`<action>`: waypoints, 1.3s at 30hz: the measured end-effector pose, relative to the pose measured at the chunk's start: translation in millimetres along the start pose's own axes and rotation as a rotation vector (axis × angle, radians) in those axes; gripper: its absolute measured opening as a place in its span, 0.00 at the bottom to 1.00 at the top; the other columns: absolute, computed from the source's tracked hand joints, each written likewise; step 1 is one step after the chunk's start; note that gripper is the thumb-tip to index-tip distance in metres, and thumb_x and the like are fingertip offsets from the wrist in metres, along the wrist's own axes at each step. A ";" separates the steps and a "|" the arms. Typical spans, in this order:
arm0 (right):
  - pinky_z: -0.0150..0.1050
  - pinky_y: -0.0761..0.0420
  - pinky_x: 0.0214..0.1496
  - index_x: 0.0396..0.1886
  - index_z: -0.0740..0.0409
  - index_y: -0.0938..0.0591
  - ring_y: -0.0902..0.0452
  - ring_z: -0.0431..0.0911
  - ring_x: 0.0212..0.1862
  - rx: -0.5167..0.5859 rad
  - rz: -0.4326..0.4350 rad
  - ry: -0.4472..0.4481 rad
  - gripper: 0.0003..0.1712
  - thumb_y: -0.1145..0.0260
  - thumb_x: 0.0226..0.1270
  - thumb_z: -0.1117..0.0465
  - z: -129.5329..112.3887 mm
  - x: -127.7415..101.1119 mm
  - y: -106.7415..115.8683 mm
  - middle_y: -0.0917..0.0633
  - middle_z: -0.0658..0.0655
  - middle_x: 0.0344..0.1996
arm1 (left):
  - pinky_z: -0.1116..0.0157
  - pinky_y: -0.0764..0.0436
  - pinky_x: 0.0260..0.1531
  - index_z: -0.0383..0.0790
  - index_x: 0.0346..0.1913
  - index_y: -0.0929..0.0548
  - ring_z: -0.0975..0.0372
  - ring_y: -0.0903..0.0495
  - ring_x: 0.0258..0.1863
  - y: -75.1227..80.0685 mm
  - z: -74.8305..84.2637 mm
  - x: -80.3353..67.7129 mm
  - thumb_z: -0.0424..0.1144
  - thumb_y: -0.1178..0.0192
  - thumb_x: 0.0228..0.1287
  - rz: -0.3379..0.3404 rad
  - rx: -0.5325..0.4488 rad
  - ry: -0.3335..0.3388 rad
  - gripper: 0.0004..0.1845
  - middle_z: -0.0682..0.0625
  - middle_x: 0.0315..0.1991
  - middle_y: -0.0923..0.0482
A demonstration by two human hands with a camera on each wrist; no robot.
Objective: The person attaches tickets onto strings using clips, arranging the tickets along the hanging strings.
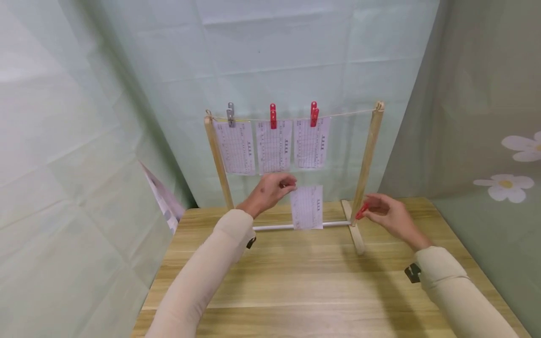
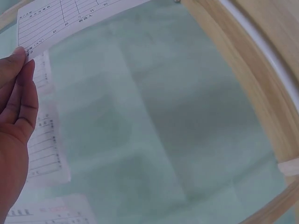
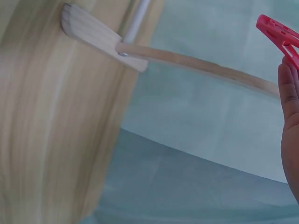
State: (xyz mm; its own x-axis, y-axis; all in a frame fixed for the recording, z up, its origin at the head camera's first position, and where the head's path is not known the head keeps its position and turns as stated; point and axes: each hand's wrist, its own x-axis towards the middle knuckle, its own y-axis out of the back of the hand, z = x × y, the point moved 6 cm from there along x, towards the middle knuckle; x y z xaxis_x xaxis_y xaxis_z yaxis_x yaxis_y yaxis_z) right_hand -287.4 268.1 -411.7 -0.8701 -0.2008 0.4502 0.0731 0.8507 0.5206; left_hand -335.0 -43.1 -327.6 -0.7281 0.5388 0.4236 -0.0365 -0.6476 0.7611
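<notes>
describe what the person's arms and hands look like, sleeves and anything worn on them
Both arms wear long, snug cream-beige fabric sleeves reaching to the wrists. The left hand and right hand are bare, with no gloves, rings or watch showing. A small black strap-like fitting sits under the right cuff, and a similar dark piece hangs at the left cuff. No markings or cables are visible.

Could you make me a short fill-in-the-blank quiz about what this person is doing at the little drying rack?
1. The left hand pinches a loose sheet of ____ by its top corner.
2. The right hand holds a clothespin whose colour is ____.
3. The number of sheets already pinned to the string is ____.
4. The leftmost pin on the string is coloured ____.

Missing words: paper; red; three; grey
</notes>
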 end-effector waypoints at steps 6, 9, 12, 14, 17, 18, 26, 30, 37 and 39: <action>0.22 0.21 0.41 0.59 0.73 0.24 0.20 0.28 0.42 -0.006 0.017 0.008 0.28 0.28 0.58 0.76 -12.8 12.4 15.2 0.16 0.72 0.45 | 0.69 0.18 0.42 0.36 0.45 0.14 0.61 0.16 0.40 6.8 11.2 11.2 0.31 0.34 0.65 -0.006 -0.001 -0.005 0.07 0.48 0.40 0.13; 0.20 0.22 0.41 0.61 0.72 0.24 0.21 0.25 0.42 -0.027 0.021 0.015 0.29 0.28 0.59 0.75 -22.4 19.5 24.5 0.16 0.72 0.45 | 0.69 0.18 0.42 0.36 0.46 0.14 0.61 0.16 0.40 10.6 18.0 17.2 0.31 0.34 0.65 0.002 0.003 -0.009 0.08 0.48 0.41 0.13; 0.19 0.23 0.42 0.62 0.71 0.25 0.22 0.23 0.43 -0.041 0.035 0.035 0.30 0.28 0.59 0.75 -34.3 28.0 34.3 0.16 0.72 0.46 | 0.70 0.18 0.41 0.35 0.47 0.14 0.62 0.15 0.39 13.6 24.0 23.5 0.32 0.33 0.66 0.014 -0.008 -0.004 0.09 0.48 0.41 0.13; 0.18 0.24 0.44 0.63 0.70 0.26 0.22 0.23 0.43 -0.044 0.048 0.048 0.31 0.28 0.59 0.76 -42.8 33.6 40.8 0.16 0.72 0.48 | 0.70 0.18 0.41 0.36 0.47 0.14 0.62 0.16 0.40 14.8 27.1 27.5 0.33 0.33 0.66 0.019 -0.017 0.005 0.09 0.48 0.42 0.13; 0.17 0.25 0.45 0.64 0.70 0.26 0.23 0.23 0.45 -0.058 0.063 0.072 0.31 0.29 0.59 0.76 -55.1 42.8 49.3 0.17 0.73 0.49 | 0.70 0.18 0.42 0.36 0.49 0.15 0.62 0.16 0.40 16.0 31.0 33.1 0.34 0.34 0.66 0.027 -0.021 0.014 0.11 0.48 0.43 0.13; 0.17 0.25 0.46 0.64 0.70 0.26 0.23 0.23 0.45 -0.061 0.066 0.077 0.32 0.29 0.59 0.76 -59.2 46.0 51.7 0.18 0.73 0.50 | 0.70 0.18 0.42 0.35 0.51 0.15 0.62 0.16 0.40 16.4 32.4 35.1 0.34 0.34 0.67 0.029 -0.019 0.013 0.12 0.48 0.43 0.13; 0.18 0.25 0.46 0.64 0.68 0.26 0.22 0.25 0.44 -0.073 0.101 0.077 0.33 0.27 0.58 0.75 -84.9 69.5 69.0 0.17 0.69 0.49 | 0.71 0.18 0.40 0.34 0.53 0.17 0.62 0.17 0.38 24.1 47.7 51.5 0.33 0.36 0.69 0.066 -0.025 -0.028 0.13 0.46 0.44 0.13; 0.18 0.24 0.47 0.64 0.68 0.26 0.21 0.26 0.44 -0.074 0.118 0.106 0.33 0.27 0.58 0.76 -98.8 79.2 75.6 0.16 0.63 0.48 | 0.72 0.19 0.41 0.34 0.53 0.17 0.62 0.16 0.40 28.2 55.1 58.9 0.33 0.37 0.69 0.085 -0.009 -0.041 0.12 0.45 0.45 0.13; 0.20 0.24 0.48 0.61 0.71 0.24 0.19 0.28 0.44 -0.042 0.164 0.162 0.30 0.28 0.57 0.78 -121.5 93.8 87.6 0.15 0.46 0.46 | 0.74 0.20 0.43 0.35 0.52 0.16 0.63 0.17 0.41 34.2 69.9 73.0 0.34 0.37 0.69 0.149 -0.001 -0.043 0.11 0.47 0.46 0.13; 0.20 0.24 0.49 0.60 0.72 0.24 0.19 0.29 0.44 -0.037 0.178 0.185 0.30 0.29 0.57 0.79 -127.6 97.3 92.1 0.15 0.43 0.45 | 0.74 0.20 0.44 0.36 0.51 0.16 0.63 0.16 0.42 35.2 75.2 77.4 0.35 0.37 0.69 0.175 0.007 -0.051 0.11 0.47 0.46 0.13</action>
State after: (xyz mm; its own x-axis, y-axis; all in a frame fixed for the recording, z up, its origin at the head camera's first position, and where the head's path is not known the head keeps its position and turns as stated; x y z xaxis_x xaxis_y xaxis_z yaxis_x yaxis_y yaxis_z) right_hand -303.1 264.9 -227.4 -0.7380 -0.1377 0.6606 0.2380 0.8629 0.4458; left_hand -341.1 16.3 -231.0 -0.6877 0.4449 0.5737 0.0923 -0.7302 0.6769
